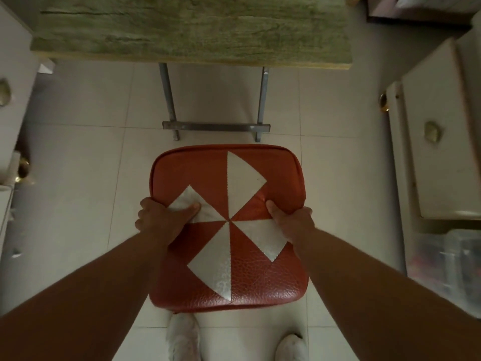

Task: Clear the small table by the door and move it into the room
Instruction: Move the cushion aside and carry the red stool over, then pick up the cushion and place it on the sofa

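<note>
I see my left hand [162,220] and right hand [289,217], fingers curled closed over the side edges of a square red leather cushion with white triangles [234,277], held above the pale tiled floor [86,105] before the weathered green wooden tabletop [192,29] on grey metal legs [166,92].

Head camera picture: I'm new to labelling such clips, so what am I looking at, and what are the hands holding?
There is no machine here. A person wears one wide-angle camera on the head, looking down, so you see their own two arms.

The left hand and right hand each have a grip on a side of a red cushion with white triangles, thumbs on top.

Beyond it stands a small table with a greenish wooden top on metal legs; nothing shows on the visible part. Below are tiled floor and the person's pale shoes.
</note>
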